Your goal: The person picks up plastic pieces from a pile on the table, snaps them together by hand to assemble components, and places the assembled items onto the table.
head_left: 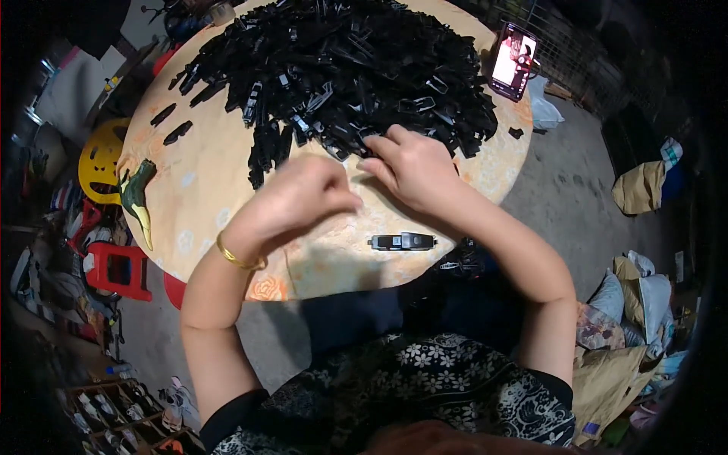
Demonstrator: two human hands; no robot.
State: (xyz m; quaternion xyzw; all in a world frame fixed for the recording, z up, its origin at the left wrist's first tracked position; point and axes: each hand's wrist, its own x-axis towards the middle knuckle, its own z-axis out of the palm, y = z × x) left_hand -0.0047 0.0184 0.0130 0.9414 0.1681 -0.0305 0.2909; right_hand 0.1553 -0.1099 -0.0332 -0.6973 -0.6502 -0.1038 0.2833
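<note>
left hand (pixel 296 196): curled, blurred, contents cannot tell | right hand (pixel 422 168): half-curled, fingertips at black parts pile (pixel 341 68), grip cannot tell

Nothing here I can read from where I stand.
The phone (pixel 513 62) glows at the right edge of the table (pixel 205 197), and whatever small marks sit along its screen (pixel 511 67) are too tiny to make out.
</note>
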